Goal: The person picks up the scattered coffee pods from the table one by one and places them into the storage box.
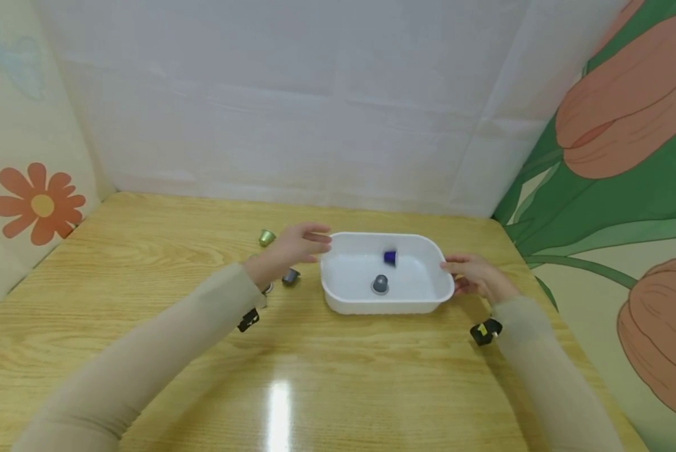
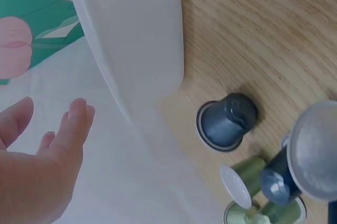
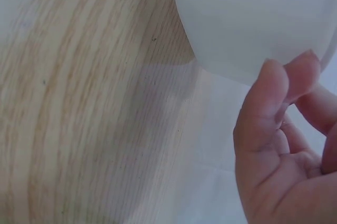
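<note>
A white oval-cornered plastic tub [image 1: 388, 307] stands on the table, with a purple coffee capsule [image 1: 390, 258] and a grey coffee capsule [image 1: 380, 284] inside. My right hand [image 1: 473, 275] grips the tub's right end, its fingers at the rim; the right wrist view shows them close against the white wall [image 3: 253, 24]. At the tub's left end, my left hand [image 1: 299, 243] has its fingers loosely extended beside the rim. Nothing lies between those fingers in the left wrist view, where a dark capsule [image 2: 224, 123] stands on the wood near the tub.
Left of the tub lie a green capsule [image 1: 267, 237] and a dark grey one [image 1: 290, 277], with others partly behind my left wrist. Several green and dark capsules, including a green one [image 2: 247, 179], cluster in the left wrist view. A white sheet [image 1: 292, 125] hangs behind the table [image 1: 338, 364].
</note>
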A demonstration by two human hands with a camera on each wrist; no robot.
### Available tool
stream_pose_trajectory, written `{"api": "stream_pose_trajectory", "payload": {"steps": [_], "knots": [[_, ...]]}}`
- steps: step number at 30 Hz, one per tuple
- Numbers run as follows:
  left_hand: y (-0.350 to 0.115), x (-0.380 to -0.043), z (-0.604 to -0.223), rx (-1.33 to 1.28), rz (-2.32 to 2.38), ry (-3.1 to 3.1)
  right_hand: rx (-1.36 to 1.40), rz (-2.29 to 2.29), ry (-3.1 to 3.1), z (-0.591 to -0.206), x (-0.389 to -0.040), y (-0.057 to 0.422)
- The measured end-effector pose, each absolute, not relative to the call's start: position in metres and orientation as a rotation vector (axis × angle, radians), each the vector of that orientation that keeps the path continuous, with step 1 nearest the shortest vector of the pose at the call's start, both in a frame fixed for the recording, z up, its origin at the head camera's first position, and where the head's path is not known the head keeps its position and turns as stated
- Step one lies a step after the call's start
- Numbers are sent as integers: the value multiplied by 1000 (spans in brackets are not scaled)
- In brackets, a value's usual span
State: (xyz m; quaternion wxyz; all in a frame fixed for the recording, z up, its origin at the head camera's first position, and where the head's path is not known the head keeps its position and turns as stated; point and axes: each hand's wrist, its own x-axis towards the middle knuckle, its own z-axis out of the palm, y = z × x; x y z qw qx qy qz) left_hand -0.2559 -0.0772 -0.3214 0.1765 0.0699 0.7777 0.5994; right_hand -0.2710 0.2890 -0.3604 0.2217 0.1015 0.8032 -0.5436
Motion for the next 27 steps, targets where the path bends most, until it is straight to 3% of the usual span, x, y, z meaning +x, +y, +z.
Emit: {"api": "stream_pose_trajectory", "payload": {"steps": [27], "knots": [[-135,-259,-308,217,1676,2308,280,-1509,2215,-362,-272,290]]}}
